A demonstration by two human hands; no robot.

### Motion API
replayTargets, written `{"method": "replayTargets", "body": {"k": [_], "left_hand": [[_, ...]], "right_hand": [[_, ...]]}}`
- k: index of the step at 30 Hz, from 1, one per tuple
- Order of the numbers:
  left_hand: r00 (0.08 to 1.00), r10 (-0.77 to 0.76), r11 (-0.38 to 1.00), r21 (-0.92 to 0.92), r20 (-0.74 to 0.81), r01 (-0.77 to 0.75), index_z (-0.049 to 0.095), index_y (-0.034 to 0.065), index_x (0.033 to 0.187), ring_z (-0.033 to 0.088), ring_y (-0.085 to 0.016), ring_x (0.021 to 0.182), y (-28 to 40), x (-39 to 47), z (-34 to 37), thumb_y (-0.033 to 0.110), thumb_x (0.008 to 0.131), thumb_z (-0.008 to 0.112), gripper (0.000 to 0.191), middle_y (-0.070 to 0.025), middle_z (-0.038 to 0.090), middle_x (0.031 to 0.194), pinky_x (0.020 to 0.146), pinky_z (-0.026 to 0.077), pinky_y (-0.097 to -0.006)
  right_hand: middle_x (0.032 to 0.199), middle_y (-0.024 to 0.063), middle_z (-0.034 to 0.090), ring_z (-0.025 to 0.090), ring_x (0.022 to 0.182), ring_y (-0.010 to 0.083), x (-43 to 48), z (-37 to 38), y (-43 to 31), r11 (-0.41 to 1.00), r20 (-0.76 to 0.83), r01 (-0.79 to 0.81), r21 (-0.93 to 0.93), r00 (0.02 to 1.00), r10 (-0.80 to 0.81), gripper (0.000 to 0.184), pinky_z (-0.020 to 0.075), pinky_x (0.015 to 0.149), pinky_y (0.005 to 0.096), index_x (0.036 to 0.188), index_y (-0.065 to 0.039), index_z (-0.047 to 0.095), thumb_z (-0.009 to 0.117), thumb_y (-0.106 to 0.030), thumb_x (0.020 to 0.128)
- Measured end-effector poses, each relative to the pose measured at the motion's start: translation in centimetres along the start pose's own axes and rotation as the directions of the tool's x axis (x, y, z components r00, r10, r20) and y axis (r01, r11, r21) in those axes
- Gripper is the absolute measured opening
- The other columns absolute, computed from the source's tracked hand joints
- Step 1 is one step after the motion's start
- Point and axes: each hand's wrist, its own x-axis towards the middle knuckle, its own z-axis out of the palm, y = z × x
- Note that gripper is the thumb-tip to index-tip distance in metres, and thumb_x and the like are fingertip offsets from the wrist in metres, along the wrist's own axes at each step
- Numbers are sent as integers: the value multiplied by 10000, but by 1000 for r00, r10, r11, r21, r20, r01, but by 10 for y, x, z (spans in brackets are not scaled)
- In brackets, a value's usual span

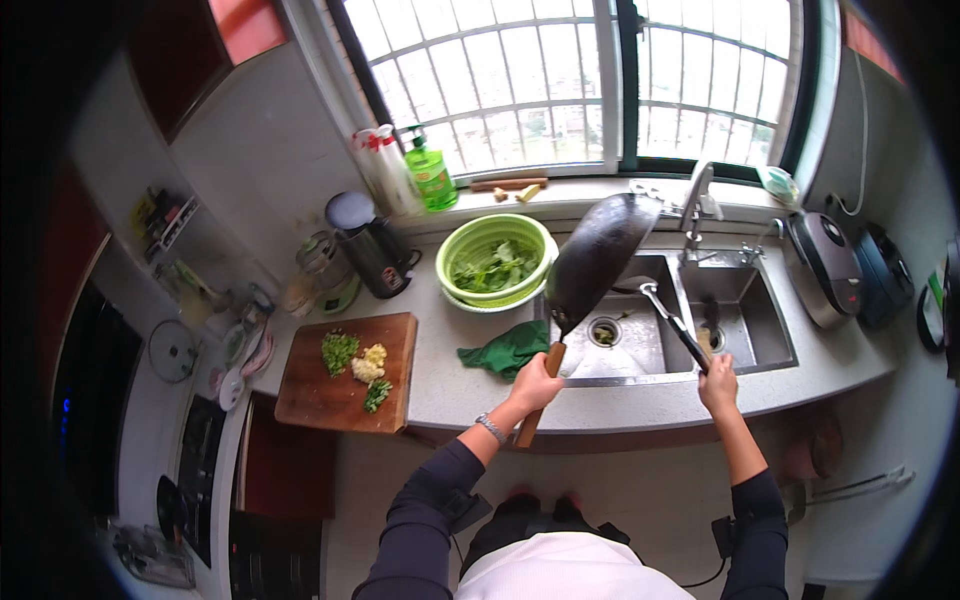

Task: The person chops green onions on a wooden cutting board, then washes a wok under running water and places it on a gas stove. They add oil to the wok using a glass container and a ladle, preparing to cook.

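Note:
My left hand (537,384) is closed round the wooden handle of a dark wok (604,251), which is tipped steeply over the left part of a steel double sink (630,379). In my right hand (718,384) is the black handle of a metal ladle or spatula (671,319); its head reaches behind the wok's edge, so its shape is partly hidden. Bits of greens lie in the left basin's drain. Left of the sink a green cloth (510,349) lies crumpled, below a green colander (491,225) of leafy greens (499,266).
A wooden cutting board (300,382) with chopped greens and minced garlic or ginger lies at the left, near an electric kettle (373,255). Soap and spray bottles stand by the window. The faucet (697,195) rises behind the sink; a rice cooker (825,270) stands right of it.

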Motion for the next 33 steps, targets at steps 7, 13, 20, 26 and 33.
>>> {"method": "replayTargets", "body": {"k": [7,13,20,26,33], "left_hand": [[991,-66,967,-236,120,93,448,-15,891,545,-192,512,-12,-23,-17,138,641,556,312,-106,526,612,470,432,-313],[933,50,641,-728,357,244,366,7,968,436,-93,423,-24,-77,-77,37,701,527,313,-17,421,583,373,392,-251],[861,316,132,-918,398,375,389,63,889,381,-46,455,-86,-181,-208,73,782,471,135,24,366,603,425,385,-208],[932,298,-119,-961,207,251,376,59,937,382,-24,456,-173,-311,-331,83,796,476,174,25,357,600,441,406,-183],[990,86,-331,-941,-110,-76,361,41,917,400,-33,459,-256,-423,-421,65,783,481,182,15,362,594,464,424,-196]], "right_hand": [[743,163,466,478,686,364,-36,-4,4,953,-18,36,301,999,-32,226,376,598,423,753,7,444,600,-152,718],[698,15,416,406,626,98,-65,-42,-58,635,148,-2,773,973,-177,106,325,565,218,676,-3,491,568,-75,692],[790,6,397,406,696,74,-98,-64,-254,366,251,-75,928,851,-461,101,320,622,182,726,-2,507,568,-52,664],[765,3,501,502,717,86,-163,-39,-450,275,322,-177,945,645,-693,113,453,727,260,808,-26,517,577,-78,726],[646,-25,472,417,606,76,-235,-9,-654,408,412,-92,908,366,-834,218,345,547,230,800,-6,563,633,-184,698]]}}
